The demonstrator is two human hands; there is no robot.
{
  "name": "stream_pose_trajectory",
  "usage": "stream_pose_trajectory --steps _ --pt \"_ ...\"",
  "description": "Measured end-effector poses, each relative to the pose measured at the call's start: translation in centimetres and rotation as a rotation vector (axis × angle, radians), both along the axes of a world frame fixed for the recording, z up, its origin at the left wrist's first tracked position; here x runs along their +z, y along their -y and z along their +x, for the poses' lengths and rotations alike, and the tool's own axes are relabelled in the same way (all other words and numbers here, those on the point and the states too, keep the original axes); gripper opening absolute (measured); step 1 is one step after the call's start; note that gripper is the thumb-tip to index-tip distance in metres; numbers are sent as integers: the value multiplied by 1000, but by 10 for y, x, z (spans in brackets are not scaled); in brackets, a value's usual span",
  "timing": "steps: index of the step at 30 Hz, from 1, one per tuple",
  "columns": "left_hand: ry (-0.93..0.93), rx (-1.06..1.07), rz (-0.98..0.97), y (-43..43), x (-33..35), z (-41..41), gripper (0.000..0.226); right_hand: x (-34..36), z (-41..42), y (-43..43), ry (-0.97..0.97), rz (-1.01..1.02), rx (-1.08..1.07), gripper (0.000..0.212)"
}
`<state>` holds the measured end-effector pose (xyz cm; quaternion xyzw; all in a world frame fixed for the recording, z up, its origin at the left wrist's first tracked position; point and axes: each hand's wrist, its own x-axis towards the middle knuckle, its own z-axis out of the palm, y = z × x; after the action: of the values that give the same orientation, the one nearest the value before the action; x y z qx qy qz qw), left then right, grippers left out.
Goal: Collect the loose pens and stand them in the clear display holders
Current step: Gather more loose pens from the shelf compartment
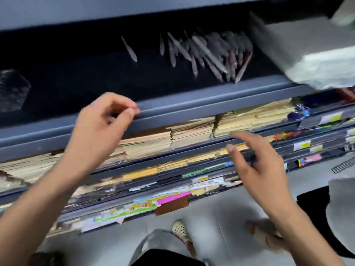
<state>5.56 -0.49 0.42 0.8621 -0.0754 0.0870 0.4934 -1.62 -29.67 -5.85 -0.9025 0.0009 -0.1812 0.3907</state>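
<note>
Shelf-edge labels (305, 144) are too blurred; no text is legible.

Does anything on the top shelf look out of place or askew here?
Yes. The pens lie loose in a slanted heap on the dark top shelf, and one stray pen lies apart to their left. None stands in a holder. Motion blur hides finer detail.
</note>
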Motion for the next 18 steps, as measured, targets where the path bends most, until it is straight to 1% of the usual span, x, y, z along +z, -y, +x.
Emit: stream_pose_trajectory --steps 2,4,5,6,7,8,9,10,12,15,16,18 --pt "106 137 137 12 13 44 11 14 36 9 171 -167 37 36" --pt "215 190 307 23 19 87 31 23 70 13 267 -308 50 38" --pt "208 213 397 28 18 106 42 27 86 14 286 -379 47 39" --pt "147 233 472 32 16 122 52 30 101 14 291 -446 42 40" --pt "39 264 540 36 12 137 61 34 115 14 277 -497 38 41" --pt "-69 303 607 40 7 150 67 38 129 14 243 -526 41 42" --pt "-135 324 649 45 4 161 71 43 140 13 197 -532 49 45" --pt "-161 328 651 52 4 170 75 46 151 13 159 -528 60 47" --pt "-136 310 580 67 9 184 78 50 171 13 132 -526 83 51" --pt "-109 226 505 87 14 198 72 53 194 13 123 -519 121 48" --pt "-117 195 499 91 16 200 71 54 200 14 121 -507 128 46" --pt "-132 159 557 99 17 203 74 54 208 16 120 -486 148 43"
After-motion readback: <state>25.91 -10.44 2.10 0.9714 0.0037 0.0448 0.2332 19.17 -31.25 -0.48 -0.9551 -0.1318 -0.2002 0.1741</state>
